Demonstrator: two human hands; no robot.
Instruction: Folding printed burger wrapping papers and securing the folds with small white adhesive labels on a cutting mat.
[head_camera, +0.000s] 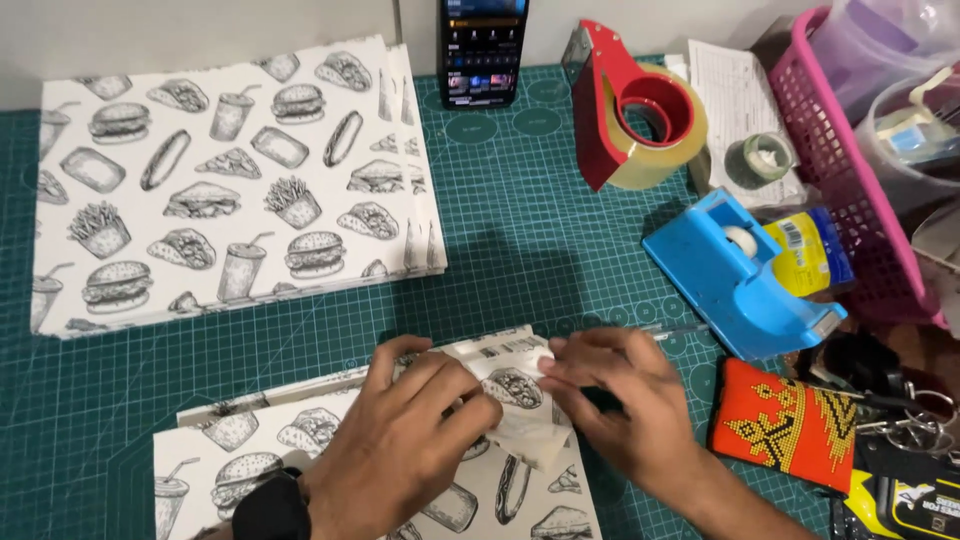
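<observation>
Paper printed with fast-food drawings (500, 490) lies on green cutting mat (530, 250), under both hands | left hand (415, 425) pinches its folded top edge | right hand (620, 395) pinches same edge, fingers closed.

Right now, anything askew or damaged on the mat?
Nothing damaged or spilled. The printed paper stack is slightly fanned at its right edge. Both hands, left hand and right hand, pinch the folded sheet, which lies tilted. Tools crowd the right side by the pink basket.

The mat (520, 250) was green with a grid; the paper (230, 180) white with black food drawings; the basket (850, 200) pink.
</observation>
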